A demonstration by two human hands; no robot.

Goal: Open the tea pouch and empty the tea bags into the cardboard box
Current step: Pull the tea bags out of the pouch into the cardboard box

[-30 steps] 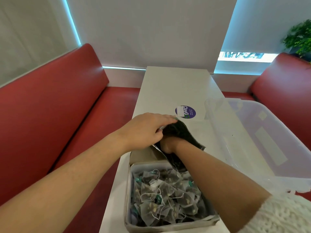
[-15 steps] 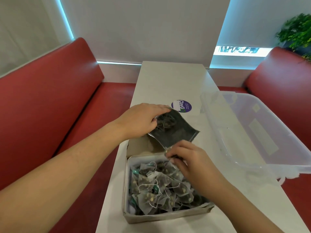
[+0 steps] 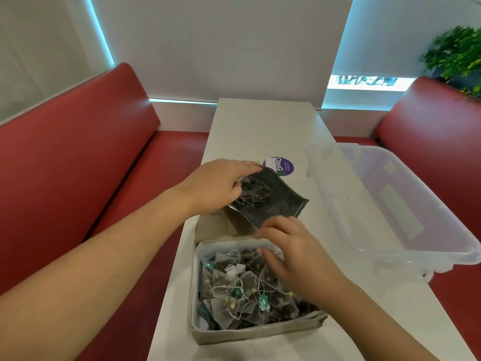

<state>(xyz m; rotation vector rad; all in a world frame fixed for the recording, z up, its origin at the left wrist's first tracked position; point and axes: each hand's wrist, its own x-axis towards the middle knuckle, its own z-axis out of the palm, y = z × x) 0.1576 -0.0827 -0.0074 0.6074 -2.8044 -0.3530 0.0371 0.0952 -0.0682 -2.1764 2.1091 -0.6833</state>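
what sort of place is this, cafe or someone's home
Probably a cafe or canteen booth, not a home: red padded benches flank a narrow white table, which carries a round "ClayGo" sticker.

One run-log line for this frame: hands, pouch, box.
left hand: holds tea pouch | right hand: over cardboard box, grip unclear | pouch: tea bags visible inside | box: many bags

A long white table [image 3: 260,126] stands between a red left bench [image 3: 78,157] and a red right bench [image 3: 429,121]. Behind is a white wall [image 3: 221,48] with blue light [image 3: 100,29] at its edges. A green plant [image 3: 458,53] sits far right.
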